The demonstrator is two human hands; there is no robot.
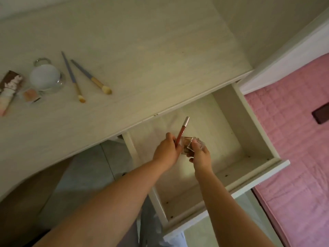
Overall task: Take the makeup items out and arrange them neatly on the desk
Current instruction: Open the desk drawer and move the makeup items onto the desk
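Over the open white drawer (pixel 256 139), my left hand (pixel 166 152) grips a red pencil with a silver cap (pixel 182 130) that points up and away. Right beside it, my right hand (pixel 201 155) holds a small clear compact with brownish powder (pixel 189 144). The two hands nearly touch. On the pale desk (pixel 142 59) at the far left lie two blue-handled brushes (pixel 73 77) (pixel 90 76), a round clear jar with a white lid (pixel 45 77), a small peach compact (pixel 31 95) and a patterned tube (pixel 8 90).
The drawer juts out toward me at the right, its inside lined pale. A pink quilted bed (pixel 293 148) with a dark flat object (pixel 321 113) lies right of it. Tiled floor (pixel 85 175) shows under the desk.
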